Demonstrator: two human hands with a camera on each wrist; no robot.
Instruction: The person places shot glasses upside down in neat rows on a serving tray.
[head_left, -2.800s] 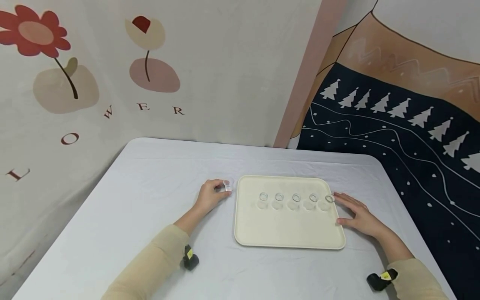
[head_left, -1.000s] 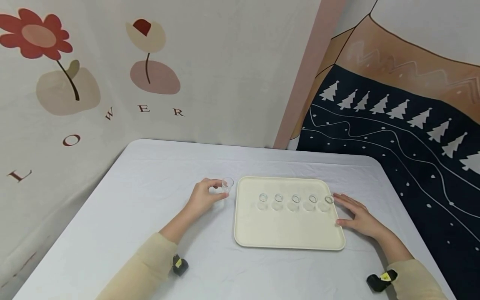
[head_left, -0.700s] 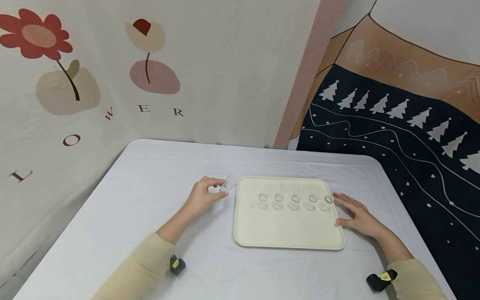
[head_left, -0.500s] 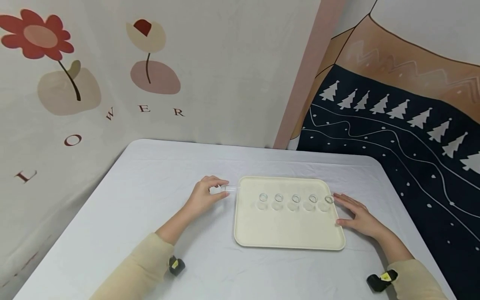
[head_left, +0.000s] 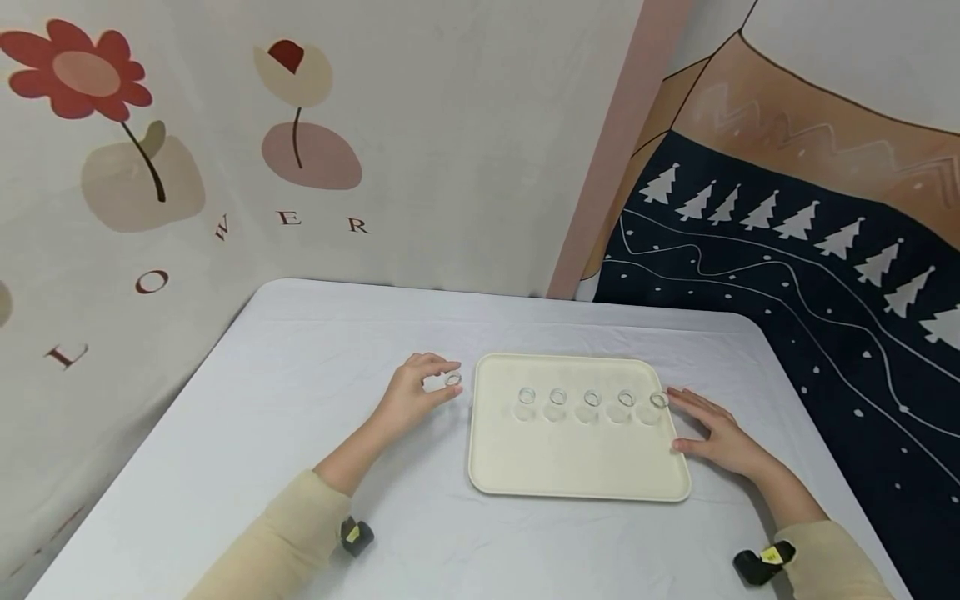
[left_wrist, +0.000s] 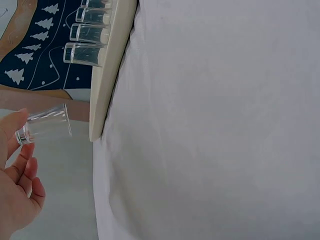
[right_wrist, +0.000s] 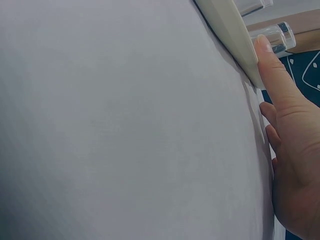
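My left hand (head_left: 408, 393) pinches a small clear cup (head_left: 453, 378) just off the tray's left edge. In the left wrist view, thumb and fingertips hold this cup (left_wrist: 47, 122) at its thick base, with the wide mouth turned down toward the table. On the cream tray (head_left: 577, 467) several like cups (head_left: 592, 404) stand in a row, apparently base up. My right hand (head_left: 720, 433) lies at the tray's right edge with extended fingers, close to the end cup (head_left: 651, 406). In the right wrist view, the thumb of the right hand (right_wrist: 295, 125) rests against the tray's rim.
A white cloth covers the table (head_left: 285, 400). Behind it hangs a pale flower-print curtain (head_left: 450, 150); a dark cloth with white trees (head_left: 750, 250) is at the right. Black wrist cameras (head_left: 357, 537) sit at both sleeves.
The cup in my left hand has been turned over: its mouth faced up, then swung right, and now points down. My right hand, the tray and the row of cups have stayed put.
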